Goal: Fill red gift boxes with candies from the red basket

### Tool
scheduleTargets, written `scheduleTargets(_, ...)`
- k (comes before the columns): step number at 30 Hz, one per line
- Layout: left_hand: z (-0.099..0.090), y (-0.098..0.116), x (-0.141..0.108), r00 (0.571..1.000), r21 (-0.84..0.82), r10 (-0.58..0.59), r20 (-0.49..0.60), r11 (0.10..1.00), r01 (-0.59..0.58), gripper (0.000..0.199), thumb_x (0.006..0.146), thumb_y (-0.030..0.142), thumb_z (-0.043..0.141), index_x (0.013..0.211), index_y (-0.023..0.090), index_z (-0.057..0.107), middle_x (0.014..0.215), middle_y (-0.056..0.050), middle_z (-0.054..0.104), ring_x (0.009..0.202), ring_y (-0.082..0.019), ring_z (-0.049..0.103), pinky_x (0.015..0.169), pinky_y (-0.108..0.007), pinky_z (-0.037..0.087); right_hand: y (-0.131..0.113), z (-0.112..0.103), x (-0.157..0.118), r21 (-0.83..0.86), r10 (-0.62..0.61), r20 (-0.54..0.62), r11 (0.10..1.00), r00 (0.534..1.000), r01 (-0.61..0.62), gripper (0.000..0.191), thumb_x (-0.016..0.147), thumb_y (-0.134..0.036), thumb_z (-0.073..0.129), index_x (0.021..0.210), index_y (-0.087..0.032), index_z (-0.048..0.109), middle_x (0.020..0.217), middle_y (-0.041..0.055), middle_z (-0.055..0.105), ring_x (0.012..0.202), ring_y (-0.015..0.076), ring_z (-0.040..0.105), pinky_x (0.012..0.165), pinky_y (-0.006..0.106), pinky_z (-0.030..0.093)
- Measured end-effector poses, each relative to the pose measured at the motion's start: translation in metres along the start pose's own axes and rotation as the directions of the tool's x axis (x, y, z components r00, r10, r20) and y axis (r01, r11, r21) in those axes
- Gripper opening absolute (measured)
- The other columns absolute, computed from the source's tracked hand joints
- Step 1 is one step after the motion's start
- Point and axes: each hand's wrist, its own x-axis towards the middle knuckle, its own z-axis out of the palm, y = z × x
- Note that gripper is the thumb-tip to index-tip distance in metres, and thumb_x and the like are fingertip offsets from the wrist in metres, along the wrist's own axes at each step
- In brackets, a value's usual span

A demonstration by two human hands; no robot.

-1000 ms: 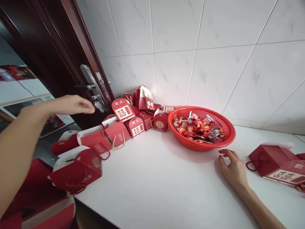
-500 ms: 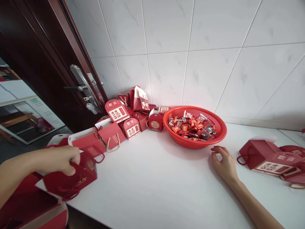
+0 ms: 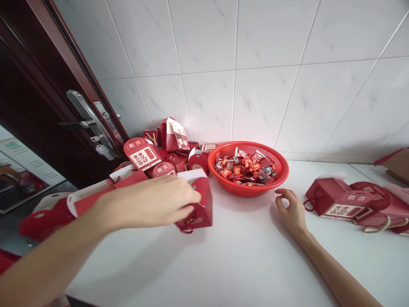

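Observation:
My left hand (image 3: 159, 200) is closed around a red paper gift box (image 3: 205, 204), held a little above the white table (image 3: 223, 264) in front of the basket. The box has a white inner flap showing behind my fingers, and a red cord hangs below it. My right hand (image 3: 291, 213) rests on the table with loosely bent fingers and thumb apart, nothing in it. Just beyond its fingertips stands a red plastic basket (image 3: 246, 191) filled with wrapped candies (image 3: 249, 168).
Several red gift boxes (image 3: 143, 158) are piled against the tiled wall (image 3: 207, 102) at the left. More red boxes (image 3: 343, 209) lie at the right, with a cardboard box (image 3: 398, 166) behind them. A dark door (image 3: 41, 76) with a metal handle stands at the far left.
My left hand has carried the red gift box from the table's left edge rightward to the middle. My right hand stays resting by the basket. The view has shifted slightly to the right.

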Motion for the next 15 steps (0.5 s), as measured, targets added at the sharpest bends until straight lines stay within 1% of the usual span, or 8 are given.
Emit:
scheduleTargets(2, 0.007, 0.023, 0.026, 0.997, 0.183, 0.075, 0.018, 0.980, -0.077, 0.031, 0.093, 0.010, 0.049, 0.065, 0.020, 0.056, 0.062, -0.002, 0.062, 0.051, -0.017, 0.054, 0.051, -0.033, 0.030, -0.002, -0.001, 0.000, 0.007, -0.002, -0.050, 1.000, 0.999, 0.002, 0.022, 0.080, -0.030, 0.049, 0.092, -0.021, 0.066, 0.091, 0.0098, 0.070, 0.076, 0.0248, 0.068, 0.052, 0.032, 0.045)
scheduleTargets(4, 0.019, 0.041, 0.048, 0.982, 0.300, 0.187, 0.015, 0.936, -0.183, 0.028, 0.092, 0.006, 0.050, 0.069, 0.019, 0.059, 0.065, -0.003, 0.063, 0.054, -0.018, 0.057, 0.050, -0.035, 0.026, -0.004, -0.003, 0.001, 0.014, -0.013, -0.097, 1.000, 0.995, 0.015, 0.021, 0.083, -0.030, 0.050, 0.094, -0.021, 0.065, 0.089, 0.0090, 0.069, 0.077, 0.0245, 0.068, 0.049, 0.030, 0.043)
scheduleTargets(6, 0.033, 0.056, 0.067, 0.965, 0.333, 0.262, 0.008, 0.909, -0.250, 0.024, 0.090, 0.004, 0.053, 0.072, 0.017, 0.062, 0.066, -0.003, 0.065, 0.055, -0.020, 0.060, 0.049, -0.036, 0.025, -0.007, -0.005, 0.001, 0.011, -0.048, -0.154, 0.999, 0.987, 0.050, 0.017, 0.087, -0.029, 0.050, 0.095, -0.022, 0.064, 0.090, 0.0089, 0.069, 0.077, 0.0239, 0.067, 0.047, 0.029, 0.041)
scheduleTargets(7, 0.039, 0.061, 0.075, 0.959, 0.330, 0.284, 0.003, 0.905, -0.269, 0.022, 0.089, 0.004, 0.055, 0.073, 0.017, 0.063, 0.066, -0.004, 0.066, 0.055, -0.020, 0.061, 0.048, -0.036, 0.026, -0.009, -0.006, 0.002, 0.001, -0.084, -0.190, 0.996, 0.978, 0.086, 0.016, 0.089, -0.028, 0.051, 0.095, -0.022, 0.064, 0.091, 0.0086, 0.069, 0.076, 0.0233, 0.067, 0.048, 0.030, 0.043)
scheduleTargets(9, 0.051, 0.069, 0.086, 0.953, 0.316, 0.304, 0.007, 0.903, -0.290, 0.020, 0.090, 0.004, 0.056, 0.077, 0.016, 0.064, 0.066, -0.004, 0.067, 0.056, -0.021, 0.063, 0.047, -0.035, 0.025, -0.015, -0.008, 0.002, -0.034, -0.197, -0.267, 0.980, 0.943, 0.195, 0.012, 0.093, -0.023, 0.052, 0.097, -0.022, 0.063, 0.091, 0.0072, 0.068, 0.074, 0.0217, 0.066, 0.055, 0.032, 0.049)
scheduleTargets(11, 0.058, 0.072, 0.091, 0.956, 0.265, 0.294, 0.014, 0.921, -0.287, 0.018, 0.094, 0.011, 0.057, 0.079, 0.016, 0.065, 0.067, -0.005, 0.068, 0.058, -0.022, 0.065, 0.048, -0.034, 0.026, -0.024, -0.011, 0.000, -0.066, -0.335, -0.318, 0.941, 0.887, 0.331, 0.014, 0.095, -0.015, 0.053, 0.101, -0.022, 0.062, 0.094, 0.0067, 0.068, 0.078, 0.0213, 0.066, 0.067, 0.035, 0.054)
scheduleTargets(13, 0.059, 0.069, 0.091, 0.959, 0.137, 0.282, 0.024, 0.949, -0.283, 0.021, 0.098, 0.028, 0.062, 0.081, 0.017, 0.066, 0.072, -0.004, 0.070, 0.063, -0.022, 0.067, 0.050, -0.032, 0.031, -0.036, -0.013, -0.005, -0.062, -0.455, -0.306, 0.886, 0.836, 0.459, 0.021, 0.095, -0.009, 0.054, 0.108, -0.022, 0.062, 0.099, 0.0084, 0.068, 0.087, 0.0230, 0.069, 0.075, 0.037, 0.056)
scheduleTargets(15, 0.056, 0.061, 0.086, 0.955, -0.043, 0.294, 0.035, 0.955, -0.292, 0.030, 0.096, 0.045, 0.066, 0.084, 0.018, 0.068, 0.079, -0.003, 0.073, 0.070, -0.021, 0.069, 0.056, -0.030, 0.038, -0.050, -0.016, -0.013, -0.017, -0.545, -0.229, 0.831, 0.806, 0.557, 0.029, 0.093, -0.005, 0.056, 0.116, -0.022, 0.062, 0.107, 0.0114, 0.068, 0.096, 0.0251, 0.069, 0.080, 0.038, 0.057)
